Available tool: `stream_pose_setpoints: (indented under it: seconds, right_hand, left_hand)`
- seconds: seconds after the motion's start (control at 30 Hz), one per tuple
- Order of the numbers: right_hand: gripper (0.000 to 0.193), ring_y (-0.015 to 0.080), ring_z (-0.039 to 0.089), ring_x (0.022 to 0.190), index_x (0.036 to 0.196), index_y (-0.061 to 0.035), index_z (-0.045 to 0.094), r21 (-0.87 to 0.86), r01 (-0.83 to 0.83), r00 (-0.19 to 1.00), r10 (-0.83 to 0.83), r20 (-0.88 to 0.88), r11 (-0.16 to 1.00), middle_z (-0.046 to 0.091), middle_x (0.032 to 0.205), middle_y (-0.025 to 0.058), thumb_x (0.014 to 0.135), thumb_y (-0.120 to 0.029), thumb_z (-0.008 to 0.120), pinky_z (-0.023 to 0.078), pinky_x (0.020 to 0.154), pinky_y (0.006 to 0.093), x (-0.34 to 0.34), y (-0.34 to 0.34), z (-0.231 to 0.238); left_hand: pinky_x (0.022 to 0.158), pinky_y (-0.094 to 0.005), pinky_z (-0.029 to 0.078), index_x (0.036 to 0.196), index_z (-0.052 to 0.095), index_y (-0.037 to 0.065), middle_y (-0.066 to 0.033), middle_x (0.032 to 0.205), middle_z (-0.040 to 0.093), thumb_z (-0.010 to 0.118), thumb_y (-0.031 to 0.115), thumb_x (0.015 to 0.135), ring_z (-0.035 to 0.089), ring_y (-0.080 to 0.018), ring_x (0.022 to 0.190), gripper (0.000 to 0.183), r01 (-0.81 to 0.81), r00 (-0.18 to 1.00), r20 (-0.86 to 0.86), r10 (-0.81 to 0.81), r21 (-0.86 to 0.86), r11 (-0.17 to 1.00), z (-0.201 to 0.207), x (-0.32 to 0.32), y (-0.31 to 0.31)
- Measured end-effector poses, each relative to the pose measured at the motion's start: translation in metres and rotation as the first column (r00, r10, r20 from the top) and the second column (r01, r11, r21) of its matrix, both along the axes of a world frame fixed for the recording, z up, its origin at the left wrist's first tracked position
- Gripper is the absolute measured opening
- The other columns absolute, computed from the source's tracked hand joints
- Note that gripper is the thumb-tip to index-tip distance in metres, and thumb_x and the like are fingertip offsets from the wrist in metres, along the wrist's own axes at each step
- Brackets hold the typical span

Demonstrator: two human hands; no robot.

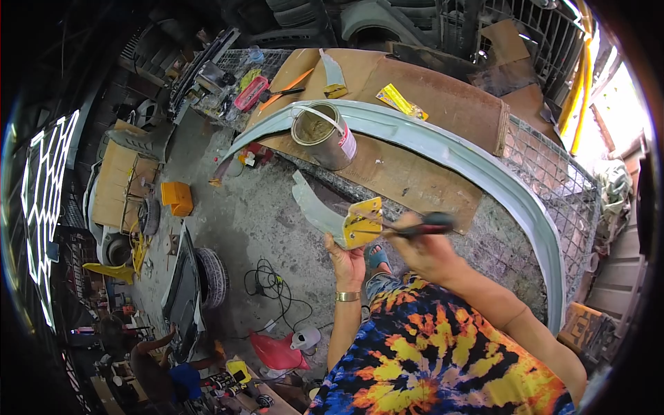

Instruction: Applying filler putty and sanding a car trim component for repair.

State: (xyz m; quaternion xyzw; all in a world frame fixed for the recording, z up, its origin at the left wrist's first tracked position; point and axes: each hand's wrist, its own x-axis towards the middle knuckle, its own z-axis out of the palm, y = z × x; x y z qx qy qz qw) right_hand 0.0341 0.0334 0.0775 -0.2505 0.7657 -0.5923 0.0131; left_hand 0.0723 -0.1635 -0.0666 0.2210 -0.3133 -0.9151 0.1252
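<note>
My left hand (345,261), a gold-coloured band at its wrist, pinches a curved pale grey-green strip (319,211) from below, near a yellow plate (363,223) at the strip's right end. Holes and dark marks show on this plate. In my right hand (425,254) is a hand tool with a black-and-red handle (434,224). Its thin shaft points left at the plate; whether the tip touches cannot be made out. Beyond my hands stands an open metal can (330,155) with a white handle and brownish stuff inside.
A long pale curved panel (443,138) arches over the cardboard-covered bench (443,90). On the bench lie another strip with a yellow end (334,76), a yellow packet (401,102) and a red tray (251,93). Black cable (275,287) coils on the floor. Another person (155,366) is at lower left.
</note>
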Motion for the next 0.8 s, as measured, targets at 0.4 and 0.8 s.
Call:
stream_pose_setpoints:
  seconds: [0.4,0.8]
  right_hand:
    - [0.026,0.0370,0.057,0.065,0.086,0.0031,0.064,0.011,-0.012,0.999,0.012,-0.039,1.000,0.056,0.069,0.0227,0.091,-0.023,0.065,0.047,0.060,0.0386,-0.009,-0.013,-0.022]
    - [0.019,0.0258,0.062,0.071,0.106,-0.0033,0.062,-0.067,-0.137,0.990,0.135,-0.030,0.988,0.063,0.081,0.0088,0.087,-0.008,0.064,0.050,0.065,0.0376,-0.007,-0.007,-0.060]
  left_hand:
    - [0.080,-0.0313,0.052,0.135,0.045,0.014,-0.0008,0.121,0.060,0.057,0.066,0.085,0.059,-0.0151,0.102,0.073,0.106,0.994,0.004,-0.106,0.025,0.994,0.004,0.000,-0.007]
    - [0.083,-0.0327,0.055,0.131,0.045,0.013,-0.0044,0.126,0.057,0.052,0.063,0.090,0.060,-0.0166,0.106,0.066,0.193,0.979,0.090,-0.183,-0.128,0.973,-0.008,0.009,-0.017]
